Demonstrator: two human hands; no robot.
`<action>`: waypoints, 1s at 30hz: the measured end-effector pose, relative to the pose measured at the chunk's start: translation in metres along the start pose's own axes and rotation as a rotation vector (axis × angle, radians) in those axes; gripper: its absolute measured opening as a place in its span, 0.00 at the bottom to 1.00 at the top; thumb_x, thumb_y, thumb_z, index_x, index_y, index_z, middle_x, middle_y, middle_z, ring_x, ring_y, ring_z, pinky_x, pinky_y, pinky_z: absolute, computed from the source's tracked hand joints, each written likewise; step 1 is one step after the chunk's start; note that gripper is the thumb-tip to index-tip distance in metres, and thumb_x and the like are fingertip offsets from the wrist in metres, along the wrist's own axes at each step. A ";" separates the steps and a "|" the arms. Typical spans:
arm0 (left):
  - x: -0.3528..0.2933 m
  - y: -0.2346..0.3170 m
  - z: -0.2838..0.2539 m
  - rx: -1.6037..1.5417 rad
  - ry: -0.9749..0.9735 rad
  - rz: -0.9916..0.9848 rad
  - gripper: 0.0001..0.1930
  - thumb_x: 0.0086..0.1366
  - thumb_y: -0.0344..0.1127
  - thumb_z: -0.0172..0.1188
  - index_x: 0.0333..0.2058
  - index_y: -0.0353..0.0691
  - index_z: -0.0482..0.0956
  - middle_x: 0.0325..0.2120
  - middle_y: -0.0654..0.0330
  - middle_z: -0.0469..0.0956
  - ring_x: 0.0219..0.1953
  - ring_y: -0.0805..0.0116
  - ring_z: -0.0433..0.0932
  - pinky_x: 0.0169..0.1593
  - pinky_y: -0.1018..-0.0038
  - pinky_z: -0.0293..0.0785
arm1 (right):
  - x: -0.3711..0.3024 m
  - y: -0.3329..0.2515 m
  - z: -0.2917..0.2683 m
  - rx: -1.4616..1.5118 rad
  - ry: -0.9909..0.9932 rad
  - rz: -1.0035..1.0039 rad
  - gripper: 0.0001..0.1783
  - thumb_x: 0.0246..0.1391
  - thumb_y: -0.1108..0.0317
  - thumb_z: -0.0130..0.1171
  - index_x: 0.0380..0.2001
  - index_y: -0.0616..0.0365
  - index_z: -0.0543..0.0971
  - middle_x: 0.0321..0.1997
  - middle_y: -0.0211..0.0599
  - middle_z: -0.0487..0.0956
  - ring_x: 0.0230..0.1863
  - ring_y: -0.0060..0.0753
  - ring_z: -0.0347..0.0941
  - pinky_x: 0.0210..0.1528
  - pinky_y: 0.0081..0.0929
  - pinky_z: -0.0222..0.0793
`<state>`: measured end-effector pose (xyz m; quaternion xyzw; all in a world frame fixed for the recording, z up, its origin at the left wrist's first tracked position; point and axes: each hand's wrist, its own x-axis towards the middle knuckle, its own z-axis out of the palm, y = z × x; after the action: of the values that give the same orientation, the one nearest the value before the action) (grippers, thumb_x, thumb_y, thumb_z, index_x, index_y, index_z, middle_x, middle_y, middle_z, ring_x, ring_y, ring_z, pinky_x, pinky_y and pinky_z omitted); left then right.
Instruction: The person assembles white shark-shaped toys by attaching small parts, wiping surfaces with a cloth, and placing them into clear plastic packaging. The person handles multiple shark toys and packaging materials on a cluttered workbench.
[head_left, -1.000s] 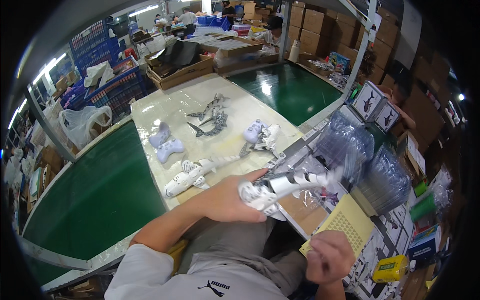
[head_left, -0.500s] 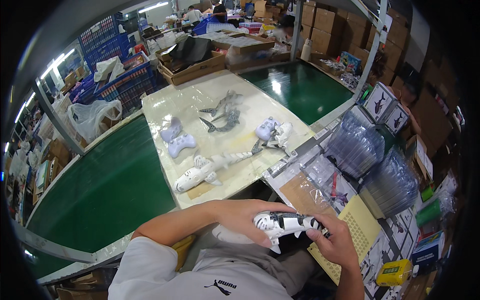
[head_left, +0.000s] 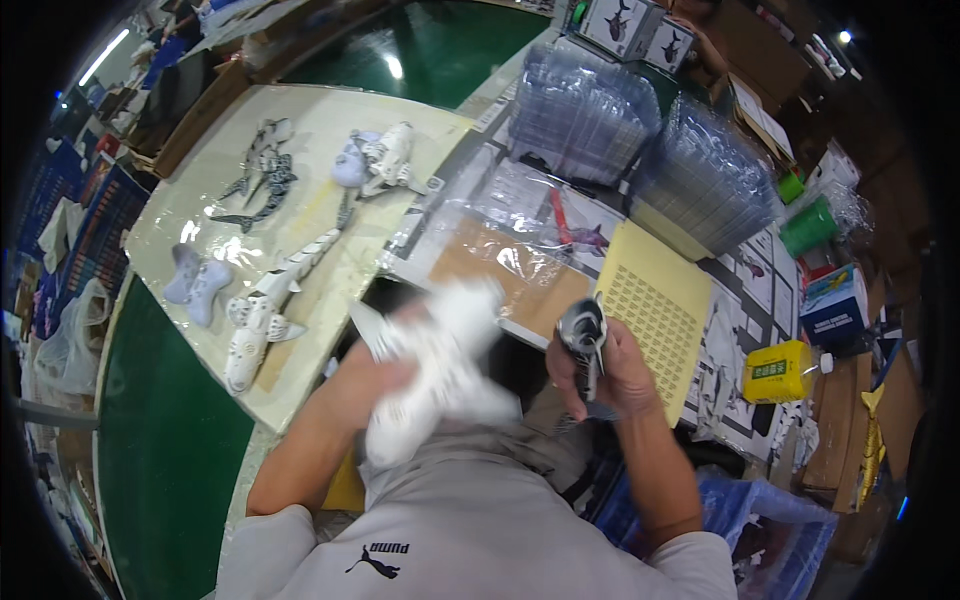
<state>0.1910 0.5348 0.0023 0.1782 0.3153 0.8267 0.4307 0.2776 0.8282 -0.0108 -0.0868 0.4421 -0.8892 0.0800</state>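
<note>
My left hand [head_left: 372, 378] is closed round a white toy shark body [head_left: 440, 370], blurred by motion, with fins sticking out at its sides. Held apart from it, upright in my right hand [head_left: 628, 372], is a black-and-white toy shark tail section [head_left: 583, 328] with its rounded end up. On the cream board ahead to the left lies a whole white toy shark [head_left: 258, 325] with a striped tail. Beyond it rest grey patterned shark tail pieces [head_left: 265, 190], pale lilac game-style controllers [head_left: 198, 283] and another white shark body [head_left: 390, 155].
A yellow sticker sheet [head_left: 655, 310] lies beside my right hand. Stacked clear plastic trays [head_left: 585, 110] stand behind it. A yellow bottle [head_left: 780, 372] and a green roll [head_left: 808, 228] are at the right. A green conveyor belt [head_left: 170, 480] runs along the left, and a blue crate [head_left: 780, 540] sits lower right.
The toy shark held in both hands is now in two parts: the body in my left hand, the tail section in my right. My hands have moved apart and the view has turned right.
</note>
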 end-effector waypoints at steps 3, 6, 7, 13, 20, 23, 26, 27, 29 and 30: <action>0.039 -0.026 0.003 -0.078 0.207 0.118 0.27 0.74 0.43 0.62 0.64 0.33 0.70 0.53 0.49 0.81 0.54 0.59 0.84 0.59 0.61 0.81 | -0.005 0.030 0.014 -0.142 0.305 0.167 0.36 0.61 0.52 0.72 0.62 0.65 0.74 0.39 0.36 0.82 0.26 0.24 0.78 0.20 0.18 0.71; 0.070 -0.045 0.010 0.435 0.380 0.057 0.22 0.75 0.47 0.65 0.50 0.31 0.82 0.43 0.56 0.85 0.47 0.72 0.82 0.51 0.69 0.80 | -0.004 0.038 0.026 -0.101 0.290 0.053 0.38 0.54 0.66 0.72 0.67 0.62 0.71 0.45 0.28 0.81 0.33 0.19 0.78 0.19 0.18 0.68; 0.078 -0.044 0.007 0.537 0.372 0.250 0.23 0.72 0.48 0.68 0.51 0.30 0.82 0.43 0.56 0.85 0.46 0.70 0.82 0.51 0.68 0.80 | 0.003 0.027 0.022 -0.142 0.395 0.042 0.40 0.52 0.66 0.75 0.67 0.62 0.71 0.48 0.31 0.82 0.30 0.20 0.78 0.23 0.17 0.71; 0.089 -0.039 -0.024 1.417 0.498 0.507 0.24 0.62 0.38 0.74 0.54 0.37 0.83 0.38 0.51 0.84 0.37 0.59 0.84 0.41 0.68 0.81 | 0.099 -0.069 -0.016 -1.252 0.315 -0.240 0.35 0.51 0.65 0.77 0.62 0.63 0.77 0.50 0.39 0.86 0.51 0.38 0.85 0.56 0.36 0.78; 0.103 -0.089 -0.015 1.437 0.280 0.544 0.26 0.64 0.37 0.70 0.59 0.33 0.77 0.42 0.47 0.82 0.41 0.45 0.83 0.42 0.58 0.81 | 0.165 -0.059 -0.017 -1.969 0.128 0.142 0.23 0.51 0.59 0.74 0.49 0.55 0.85 0.47 0.48 0.82 0.49 0.60 0.79 0.52 0.49 0.73; 0.112 -0.067 -0.008 1.506 0.131 0.637 0.28 0.66 0.40 0.69 0.61 0.33 0.75 0.43 0.48 0.79 0.43 0.44 0.81 0.44 0.57 0.79 | 0.159 -0.055 -0.015 -2.015 0.111 0.022 0.21 0.51 0.63 0.73 0.49 0.55 0.85 0.44 0.45 0.80 0.49 0.58 0.79 0.51 0.48 0.74; 0.117 -0.020 -0.009 1.517 0.542 0.742 0.26 0.61 0.34 0.73 0.58 0.33 0.81 0.47 0.46 0.84 0.49 0.50 0.85 0.50 0.62 0.81 | 0.146 -0.062 -0.007 -1.971 0.054 -0.120 0.22 0.50 0.64 0.74 0.48 0.56 0.84 0.44 0.44 0.80 0.47 0.55 0.80 0.48 0.46 0.75; 0.125 -0.003 -0.014 1.496 0.382 0.790 0.25 0.61 0.31 0.73 0.57 0.33 0.82 0.48 0.46 0.84 0.49 0.51 0.85 0.51 0.63 0.81 | 0.142 -0.065 -0.003 -1.930 0.014 -0.179 0.22 0.49 0.64 0.75 0.48 0.57 0.84 0.44 0.44 0.81 0.46 0.54 0.80 0.47 0.46 0.75; 0.132 0.023 -0.020 1.434 0.180 0.761 0.23 0.60 0.27 0.72 0.55 0.34 0.84 0.50 0.47 0.84 0.51 0.50 0.85 0.53 0.64 0.81 | 0.135 -0.076 0.002 -1.907 -0.063 -0.164 0.24 0.47 0.62 0.78 0.48 0.58 0.84 0.42 0.44 0.81 0.43 0.52 0.80 0.44 0.44 0.75; 0.134 0.033 -0.024 1.412 0.122 0.710 0.22 0.60 0.26 0.72 0.55 0.35 0.84 0.51 0.48 0.84 0.51 0.49 0.85 0.55 0.64 0.80 | 0.134 -0.082 0.002 -1.880 -0.145 -0.260 0.25 0.46 0.61 0.79 0.47 0.58 0.84 0.41 0.44 0.82 0.41 0.51 0.80 0.43 0.43 0.75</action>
<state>0.0819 0.6225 0.0097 0.4535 0.7126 0.5274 -0.0917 0.1426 0.8465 0.0667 -0.2190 0.9572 -0.1641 -0.0947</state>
